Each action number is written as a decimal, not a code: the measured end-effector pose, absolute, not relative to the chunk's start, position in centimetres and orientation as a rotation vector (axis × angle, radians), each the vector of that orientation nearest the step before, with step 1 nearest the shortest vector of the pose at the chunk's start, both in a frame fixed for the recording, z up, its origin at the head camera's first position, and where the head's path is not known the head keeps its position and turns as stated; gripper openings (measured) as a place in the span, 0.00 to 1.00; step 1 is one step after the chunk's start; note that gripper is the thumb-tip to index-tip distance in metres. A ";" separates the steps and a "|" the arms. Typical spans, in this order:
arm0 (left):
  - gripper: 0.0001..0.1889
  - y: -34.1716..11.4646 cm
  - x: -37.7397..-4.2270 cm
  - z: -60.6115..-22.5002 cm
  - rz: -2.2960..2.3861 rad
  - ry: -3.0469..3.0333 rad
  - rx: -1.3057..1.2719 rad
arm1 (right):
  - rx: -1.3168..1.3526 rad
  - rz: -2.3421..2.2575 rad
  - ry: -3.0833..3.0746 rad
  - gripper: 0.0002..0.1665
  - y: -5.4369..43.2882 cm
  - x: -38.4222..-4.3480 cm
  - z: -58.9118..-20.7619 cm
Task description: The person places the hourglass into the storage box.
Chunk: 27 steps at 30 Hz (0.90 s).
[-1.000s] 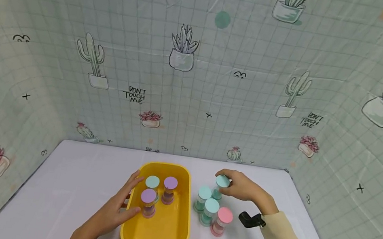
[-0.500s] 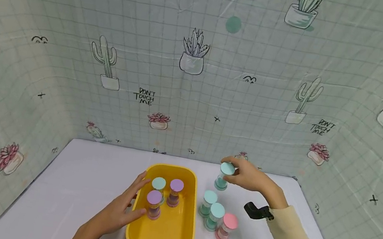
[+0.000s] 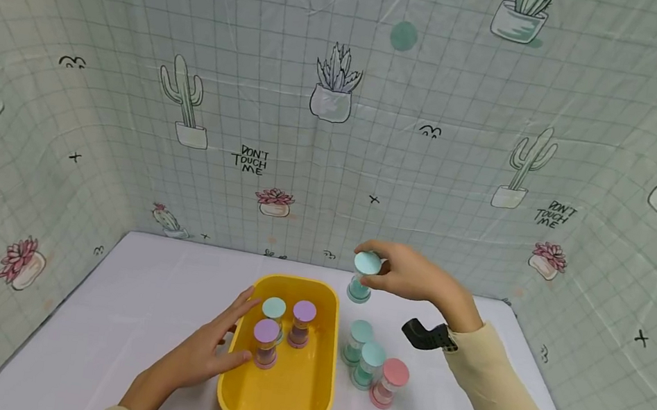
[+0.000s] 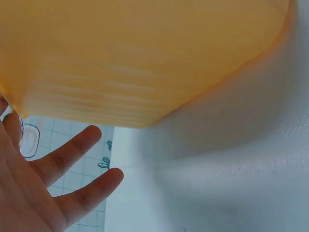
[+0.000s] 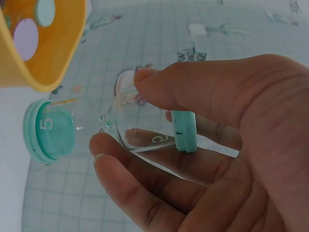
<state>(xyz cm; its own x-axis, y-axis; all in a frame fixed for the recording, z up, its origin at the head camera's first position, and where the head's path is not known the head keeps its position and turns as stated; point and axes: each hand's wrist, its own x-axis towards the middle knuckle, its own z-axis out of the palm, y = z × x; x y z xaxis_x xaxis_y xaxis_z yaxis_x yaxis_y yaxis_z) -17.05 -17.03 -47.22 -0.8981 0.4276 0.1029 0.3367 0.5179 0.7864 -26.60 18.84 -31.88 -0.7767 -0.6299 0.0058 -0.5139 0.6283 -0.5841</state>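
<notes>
In the head view, the right hand (image 3: 410, 272) covered part of the green timer (image 3: 367, 262) it held, and any number on it was too small to read there. Inside the tub (image 3: 301, 397), the near purple timer (image 3: 266, 331) hid part of the green-capped timer (image 3: 274, 307) behind it. Both sleeves (image 3: 511, 402) ran off the near edge. The left wrist view cropped the left hand (image 3: 200, 355) and showed the tub blurred; the right wrist view cut the tub off too.

The yellow tub (image 3: 279, 398) looks like smooth, shiny plastic; the far green sand timer (image 5: 110, 121) has clear, shiny bulbs (image 5: 147, 118) and smooth plastic ends (image 5: 186, 133); the wall sheet (image 3: 335, 157) is creased cloth; the white table (image 3: 173, 281) looks dull, with tiny bumps.
</notes>
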 end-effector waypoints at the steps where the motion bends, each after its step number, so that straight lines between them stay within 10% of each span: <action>1: 0.41 -17.0 -17.1 -47.2 1.332 2.646 0.662 | -0.948 -0.839 2.651 0.25 18.5 -26.5 -31.5; 27: 0.42 -17.0 -17.1 -47.2 1.304 2.669 0.671 | -1.197 -0.580 2.467 0.23 10.5 -24.8 -33.0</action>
<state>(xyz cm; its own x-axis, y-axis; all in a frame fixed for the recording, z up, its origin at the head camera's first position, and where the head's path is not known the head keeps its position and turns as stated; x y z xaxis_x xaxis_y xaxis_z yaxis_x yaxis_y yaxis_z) -17.11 -16.99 -47.20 -0.8986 0.4262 0.1040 0.3439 0.5372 0.7701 -24.77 10.46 -32.96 -0.5887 -0.7992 -0.1214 -0.6615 0.5625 -0.4960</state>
